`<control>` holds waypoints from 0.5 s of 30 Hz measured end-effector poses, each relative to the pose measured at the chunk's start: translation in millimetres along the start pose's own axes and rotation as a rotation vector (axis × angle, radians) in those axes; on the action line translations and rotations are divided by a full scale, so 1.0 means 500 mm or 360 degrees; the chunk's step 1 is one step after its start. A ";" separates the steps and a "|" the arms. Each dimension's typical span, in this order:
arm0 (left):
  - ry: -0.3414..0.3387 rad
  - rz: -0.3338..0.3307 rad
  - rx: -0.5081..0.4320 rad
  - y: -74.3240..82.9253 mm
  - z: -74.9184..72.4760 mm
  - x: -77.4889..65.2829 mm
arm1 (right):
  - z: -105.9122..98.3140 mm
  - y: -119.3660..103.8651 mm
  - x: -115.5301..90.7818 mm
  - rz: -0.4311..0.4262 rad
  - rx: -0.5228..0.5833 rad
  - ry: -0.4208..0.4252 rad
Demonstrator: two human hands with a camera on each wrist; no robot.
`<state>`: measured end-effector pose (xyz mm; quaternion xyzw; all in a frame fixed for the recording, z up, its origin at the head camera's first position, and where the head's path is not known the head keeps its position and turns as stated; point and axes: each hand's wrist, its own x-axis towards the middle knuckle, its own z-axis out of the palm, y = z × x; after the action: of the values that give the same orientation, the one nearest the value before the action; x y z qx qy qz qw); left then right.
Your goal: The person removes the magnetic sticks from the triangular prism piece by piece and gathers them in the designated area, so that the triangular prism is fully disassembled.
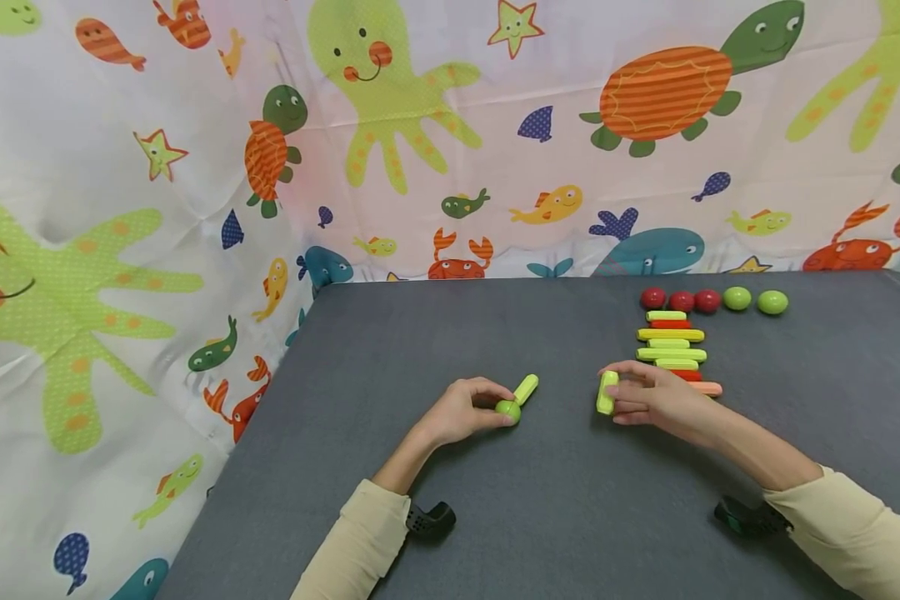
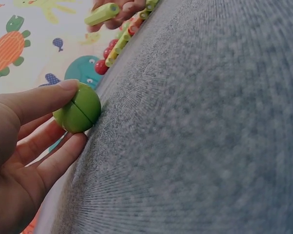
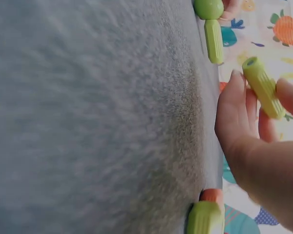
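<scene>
My left hand (image 1: 457, 411) pinches a small green ball (image 1: 507, 410) between thumb and fingers, close to the tabletop. A seam runs across the ball (image 2: 79, 108) in the left wrist view. A light green ribbed stick (image 1: 527, 389) extends from the ball's far side; it meets the ball, though whether the two are joined I cannot tell. To the right, my right hand (image 1: 663, 402) holds a second short light green stick (image 1: 607, 392) by thumb and fingertips, raised off the table. The right wrist view shows a hole in the end of this stick (image 3: 263, 87).
Just beyond my right hand lies a column of yellow, green, red and orange sticks (image 1: 671, 335). Behind them, red balls (image 1: 681, 302) and green balls (image 1: 772, 302) form a row on the dark grey table (image 1: 390, 358). A sea-animal printed cloth (image 1: 435, 208) hangs behind and at left.
</scene>
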<state>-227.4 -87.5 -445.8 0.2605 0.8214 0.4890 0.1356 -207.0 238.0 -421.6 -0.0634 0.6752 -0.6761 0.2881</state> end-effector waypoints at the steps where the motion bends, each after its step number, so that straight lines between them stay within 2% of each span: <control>1: -0.0001 0.0001 0.0004 0.000 0.000 0.000 | -0.002 0.002 -0.006 0.0017 0.0037 0.0030; 5: -0.0007 0.0010 0.0006 -0.007 0.000 0.001 | -0.008 0.010 -0.029 -0.0005 0.0184 0.0118; 10: -0.0007 0.0012 0.0004 -0.009 -0.001 0.001 | -0.021 0.028 -0.061 -0.0166 0.0371 0.0083; 12: -0.0008 0.0007 0.0009 -0.008 -0.001 0.002 | -0.029 0.034 -0.073 -0.0176 0.0402 0.0093; 15: -0.0002 0.0005 0.0017 -0.008 0.000 0.002 | -0.040 0.039 -0.088 -0.0116 0.0382 0.0180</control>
<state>-229.6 -88.7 -449.5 0.2629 0.8235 0.4845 0.1338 -174.3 277.7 -428.5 -0.0147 0.6018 -0.7646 0.2302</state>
